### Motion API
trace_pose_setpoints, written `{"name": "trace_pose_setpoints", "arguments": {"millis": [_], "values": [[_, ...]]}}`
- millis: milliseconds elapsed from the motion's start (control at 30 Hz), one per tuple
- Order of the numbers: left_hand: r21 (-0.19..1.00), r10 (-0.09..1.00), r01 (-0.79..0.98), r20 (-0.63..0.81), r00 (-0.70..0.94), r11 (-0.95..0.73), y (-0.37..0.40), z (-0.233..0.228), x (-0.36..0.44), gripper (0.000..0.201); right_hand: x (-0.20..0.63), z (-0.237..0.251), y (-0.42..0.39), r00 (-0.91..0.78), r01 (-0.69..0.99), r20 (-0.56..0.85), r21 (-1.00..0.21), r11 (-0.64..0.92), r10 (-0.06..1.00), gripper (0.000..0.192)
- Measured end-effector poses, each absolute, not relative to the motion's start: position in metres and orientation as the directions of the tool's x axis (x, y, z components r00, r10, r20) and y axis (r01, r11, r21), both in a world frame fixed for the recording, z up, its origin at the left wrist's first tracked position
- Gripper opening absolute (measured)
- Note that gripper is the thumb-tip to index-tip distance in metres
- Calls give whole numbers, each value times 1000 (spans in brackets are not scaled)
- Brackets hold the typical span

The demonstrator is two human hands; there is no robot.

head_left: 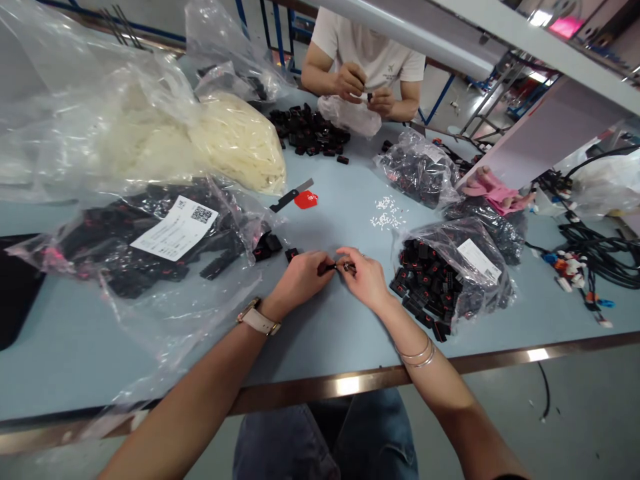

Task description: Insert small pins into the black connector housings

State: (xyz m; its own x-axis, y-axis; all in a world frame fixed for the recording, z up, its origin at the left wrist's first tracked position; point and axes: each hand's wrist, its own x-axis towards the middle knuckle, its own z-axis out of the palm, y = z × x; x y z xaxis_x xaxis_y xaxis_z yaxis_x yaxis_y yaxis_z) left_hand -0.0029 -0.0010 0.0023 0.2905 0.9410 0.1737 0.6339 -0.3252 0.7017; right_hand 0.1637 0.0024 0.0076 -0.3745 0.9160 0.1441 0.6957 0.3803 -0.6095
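Just above the bench, my left hand is closed, its fingertips pinching a small black connector. My right hand meets it from the other side, thumb and fingers pressed together around a small dark piece that I cannot make out. Beside my left hand lies one black connector housing. A heap of black housings with orange-red inserts spills from a clear bag to the right of my right hand. Small white pieces lie scattered beyond my hands.
A dark-handled blade and a red piece lie ahead. Labelled bags of black parts and a bag of cream-coloured strips fill the left. Opposite, a co-worker handles a small part. Black cables lie right.
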Motion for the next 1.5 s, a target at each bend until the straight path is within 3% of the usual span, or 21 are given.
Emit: {"name": "trace_pose_setpoints", "arguments": {"millis": [100, 333, 667, 767, 933, 1067, 1200, 1500], "values": [[705, 947, 641, 154, 281, -305, 0, 3, -3, 5, 165, 6, 1, -393, 723, 189, -541, 429, 900, 38], [722, 957, 641, 101, 273, -259, 1, 4, -3, 4, 171, 0, -2, -412, 667, 265, -564, 486, 872, 45], [726, 963, 648, 71, 261, -229, 0, 5, -2, 13, 163, 3, -4, -429, 747, 164, -488, 451, 888, 52], [724, 961, 649, 69, 266, -232, 1, 4, -3, 12, 163, 4, -4, -420, 719, 168, -538, 439, 892, 48], [717, 964, 657, 83, 254, -235, 2, 4, -4, 10, 166, 10, -5, -243, 540, 381, -711, 451, 892, 27], [724, 964, 649, 84, 251, -232, 1, 4, -4, 9, 170, 15, -7, -69, 487, 472, -753, 443, 879, 41], [728, 965, 643, 100, 244, -238, 1, 4, -3, 8, 172, 13, -8, -78, 515, 451, -746, 423, 889, 52], [738, 961, 632, 88, 261, -239, 0, 8, -4, 7, 163, 13, -10, -49, 463, 399, -803, 375, 916, 39]]}}
